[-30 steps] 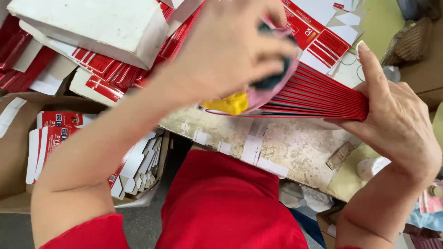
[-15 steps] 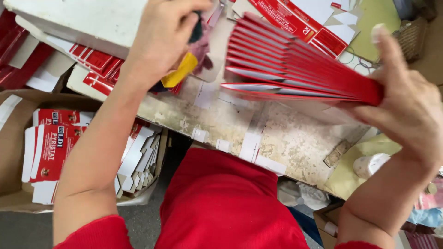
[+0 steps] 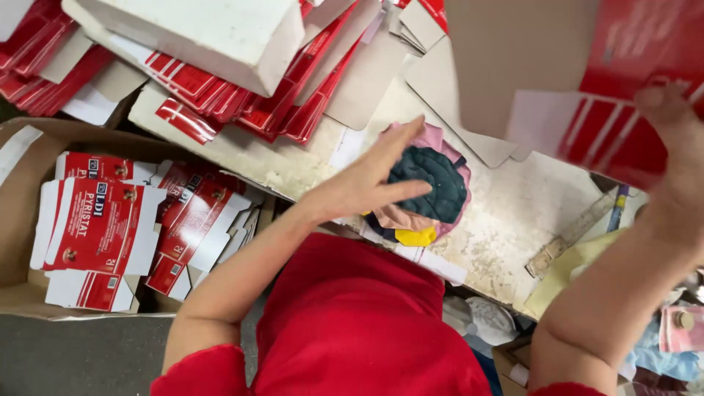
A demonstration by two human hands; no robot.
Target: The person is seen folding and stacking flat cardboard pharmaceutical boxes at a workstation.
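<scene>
left hand (image 3: 367,183): fingers spread loose, tips resting on bundled cloth pad (image 3: 429,191) lying on worn worktable (image 3: 513,227). right hand (image 3: 671,147): closed around raised stack of flat red cartons (image 3: 623,95), above and right of fingertips. step judged: between pressing passes; next calls for lowering stack beside pad. beyond fingers: heaped red cartons (image 3: 220,88), white box (image 3: 198,29); left, cardboard bin (image 3: 22,293) of folded blanks (image 3: 95,227).

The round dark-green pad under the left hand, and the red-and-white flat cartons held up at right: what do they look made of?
The round dark-green pad looks like soft cloth: bunched folds, matte, with pink and yellow fabric layers at its edges. The red-and-white flat cartons look like thin paperboard: glossy red print outside, dull grey-brown inside, with crisp die-cut flaps. The left hand touches the pad; the right hand holds the cartons.
</scene>
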